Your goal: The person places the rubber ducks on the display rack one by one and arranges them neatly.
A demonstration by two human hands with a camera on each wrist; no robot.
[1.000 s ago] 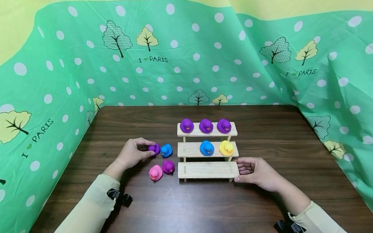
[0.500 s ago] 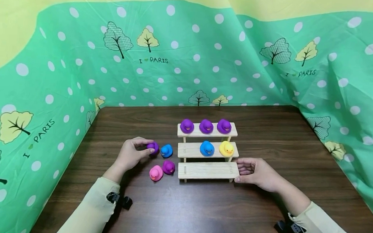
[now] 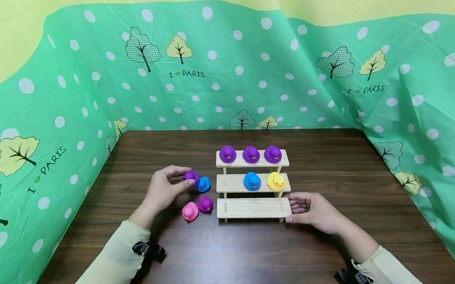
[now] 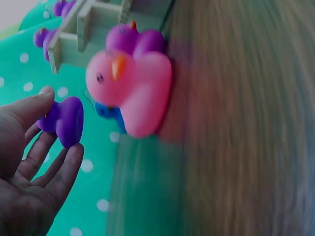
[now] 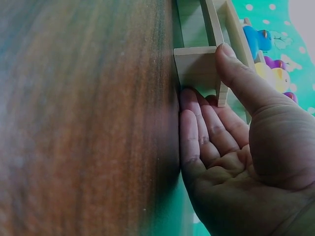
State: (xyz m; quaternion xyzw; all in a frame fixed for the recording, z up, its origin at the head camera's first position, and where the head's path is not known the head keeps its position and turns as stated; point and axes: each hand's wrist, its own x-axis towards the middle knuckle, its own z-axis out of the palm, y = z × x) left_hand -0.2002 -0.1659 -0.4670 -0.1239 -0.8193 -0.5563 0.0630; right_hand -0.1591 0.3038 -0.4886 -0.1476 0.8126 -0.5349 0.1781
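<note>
A purple rubber duck (image 3: 191, 177) is pinched between the thumb and fingers of my left hand (image 3: 164, 188); in the left wrist view that duck (image 4: 69, 120) hangs above the table. Just right of it, partly overlapped, sits a blue duck (image 3: 203, 184). A pink duck (image 3: 189, 211) and a magenta-purple duck (image 3: 206, 204) stand nearer. My right hand (image 3: 317, 211) holds the right end of the three-tier wooden shelf (image 3: 254, 208), thumb at the lowest step's edge and fingers by its leg (image 5: 197, 64).
Three purple ducks (image 3: 251, 154) line the top step. On the middle step's right part are a blue duck (image 3: 252, 181) and a yellow duck (image 3: 276, 181). A green dotted cloth (image 3: 215, 80) surrounds the dark wooden table (image 3: 244, 256).
My left hand first drew the purple duck slightly left, then raised it and brought it back right beside the blue duck. The right hand and shelf stay put.
</note>
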